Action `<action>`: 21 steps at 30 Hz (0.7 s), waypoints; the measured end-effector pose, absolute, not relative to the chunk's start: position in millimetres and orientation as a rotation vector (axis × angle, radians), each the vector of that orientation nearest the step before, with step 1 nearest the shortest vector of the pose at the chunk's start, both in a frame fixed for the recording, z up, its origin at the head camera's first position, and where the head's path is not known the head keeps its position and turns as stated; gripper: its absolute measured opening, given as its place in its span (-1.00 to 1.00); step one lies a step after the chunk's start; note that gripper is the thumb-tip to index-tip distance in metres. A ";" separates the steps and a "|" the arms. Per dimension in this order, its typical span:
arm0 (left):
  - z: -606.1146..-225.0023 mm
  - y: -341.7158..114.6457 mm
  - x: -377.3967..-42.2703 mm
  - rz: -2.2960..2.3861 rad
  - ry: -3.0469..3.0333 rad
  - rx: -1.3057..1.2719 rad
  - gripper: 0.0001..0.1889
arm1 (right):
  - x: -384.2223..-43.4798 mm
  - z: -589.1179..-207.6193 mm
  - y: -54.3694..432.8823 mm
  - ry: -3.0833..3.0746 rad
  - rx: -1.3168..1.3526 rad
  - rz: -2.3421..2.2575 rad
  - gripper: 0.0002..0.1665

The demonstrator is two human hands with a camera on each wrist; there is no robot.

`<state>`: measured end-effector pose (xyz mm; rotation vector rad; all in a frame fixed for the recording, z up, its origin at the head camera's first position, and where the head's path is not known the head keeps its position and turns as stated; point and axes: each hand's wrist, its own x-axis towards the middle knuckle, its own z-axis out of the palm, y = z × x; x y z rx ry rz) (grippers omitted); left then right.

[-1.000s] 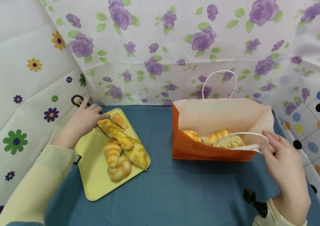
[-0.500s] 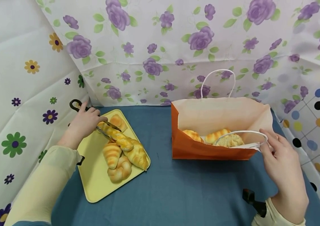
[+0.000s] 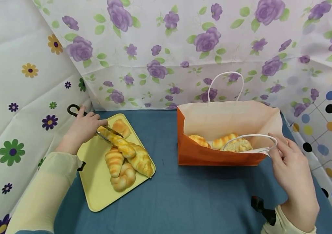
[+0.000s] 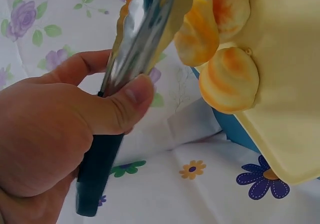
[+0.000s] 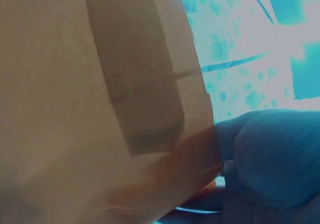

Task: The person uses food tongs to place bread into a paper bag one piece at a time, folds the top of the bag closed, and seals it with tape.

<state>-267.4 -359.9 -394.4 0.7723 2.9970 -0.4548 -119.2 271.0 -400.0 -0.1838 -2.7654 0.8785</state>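
In the head view my left hand (image 3: 84,128) grips the black handles of metal tongs (image 3: 109,131). Their tips are around the upper part of a long twisted bread (image 3: 122,145) on the yellow tray (image 3: 94,182). In the left wrist view, thumb and fingers press the two arms of the tongs (image 4: 135,44) from either side. My right hand (image 3: 293,169) pinches the right edge of an orange paper bag (image 3: 218,157) with a pale inside. The bag stands upright and gapes at the top. In the right wrist view the thumb (image 5: 280,154) lies at the paper edge.
Several other breads lie on the tray, among them a striped bread (image 3: 114,162), a knotted roll (image 3: 123,177) and a braided bread (image 3: 141,161). More bread (image 3: 239,145) is inside the bag. A blue cloth (image 3: 166,195) covers the table; patterned sheets stand behind and beside it.
The tongs have narrowed around the twisted bread, and left hand, tongs and bread have shifted slightly to the left. The right hand stays at the bag's edge.
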 end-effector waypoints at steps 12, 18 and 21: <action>-386.7 -374.3 -259.7 -0.263 2.925 0.591 -0.39 | -121.9 -403.1 272.6 -2.736 -0.169 0.876 -0.42; -387.7 -379.8 -250.7 -0.040 2.924 0.590 -0.42 | -123.5 -402.7 270.9 -2.719 -0.177 0.902 -0.41; -388.2 -380.4 -246.1 0.030 2.917 0.598 -0.41 | -123.8 -402.7 270.4 -2.715 -0.179 0.917 -0.41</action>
